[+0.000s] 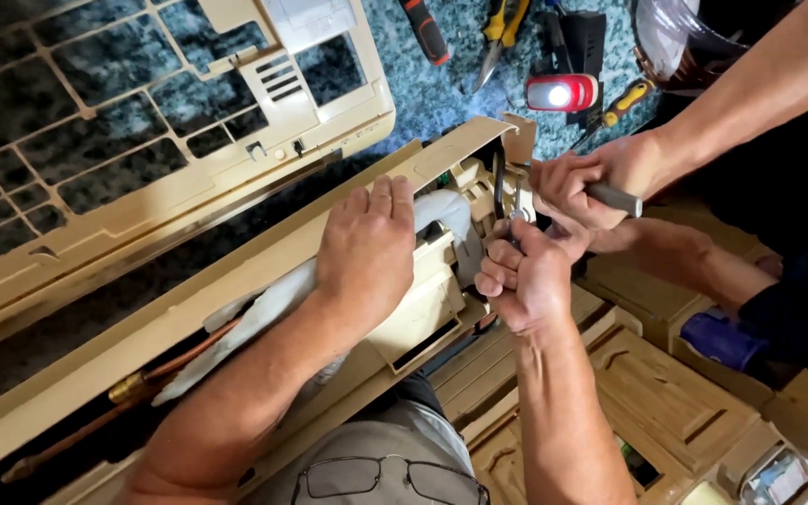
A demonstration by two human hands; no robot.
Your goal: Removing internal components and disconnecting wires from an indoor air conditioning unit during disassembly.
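Observation:
A long beige air-conditioner housing (236, 281) lies diagonally across the view. My left hand (367, 248) rests flat on it, palm over a white insulated pipe (264, 309), fingers reaching the housing's upper edge. At the housing's right end, my right hand (521, 276) is closed in a fist around a small metal tool (516, 213) that pokes into the beige end fittings. Just above it, another person's hand (577, 182) reaches in from the upper right and grips a grey tool handle (617, 199). That person's other forearm (685, 252) lies behind my right hand.
A beige grille panel (95, 187) lies at the upper left. On the teal carpet at the top are a red-handled screwdriver (423, 28), yellow pliers (497, 28) and a lit red lamp (561, 93). Copper pipes (133, 388) stick out lower left. Wooden panels (647, 393) lie lower right; glasses (385, 479) hang at the bottom.

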